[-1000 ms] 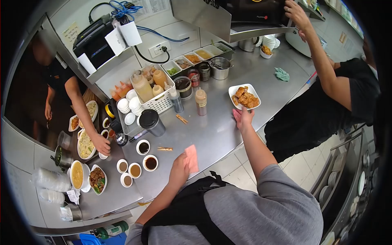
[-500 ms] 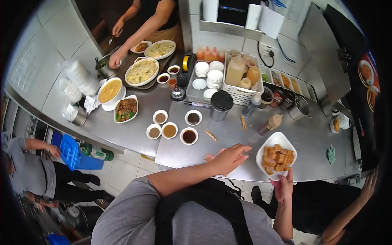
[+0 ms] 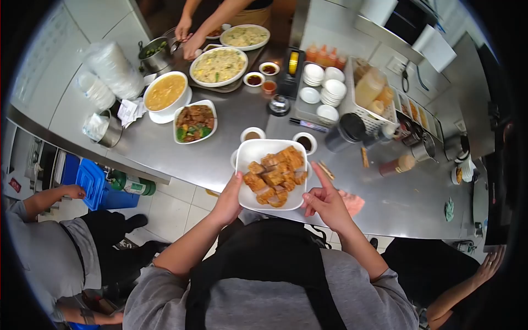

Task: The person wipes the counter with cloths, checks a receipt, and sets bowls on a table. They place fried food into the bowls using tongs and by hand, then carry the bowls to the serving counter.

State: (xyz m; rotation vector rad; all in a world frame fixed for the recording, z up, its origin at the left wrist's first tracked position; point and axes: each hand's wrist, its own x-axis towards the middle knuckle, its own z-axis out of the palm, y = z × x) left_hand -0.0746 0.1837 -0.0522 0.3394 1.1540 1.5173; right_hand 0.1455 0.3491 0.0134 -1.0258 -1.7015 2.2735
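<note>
A square white bowl (image 3: 242, 190) of browned, cut-up meat pieces (image 3: 276, 175) is held up in front of me, over the counter's near edge. My left hand (image 3: 227, 201) grips its left side, thumb on the rim. At its lower right side is my right hand (image 3: 328, 206), index finger stretched out and the other fingers curled by the bowl. A pink cloth (image 3: 352, 202) lies on the counter just beyond my right hand. Behind the bowl, small cups of sauce (image 3: 304, 143) are partly hidden.
A soup bowl (image 3: 166, 91), a meat and broccoli dish (image 3: 195, 122) and rice dishes (image 3: 219, 66) stand at left. A basket of bottles (image 3: 371, 91) and a dark lidded cup (image 3: 345, 133) are at right. People work at the far side (image 3: 217, 22), left (image 3: 49, 247) and right (image 3: 440, 269).
The bowl of meat has moved left to in front of me. My left hand has let go of the pink cloth and taken the bowl's left side. The view has turned left.
</note>
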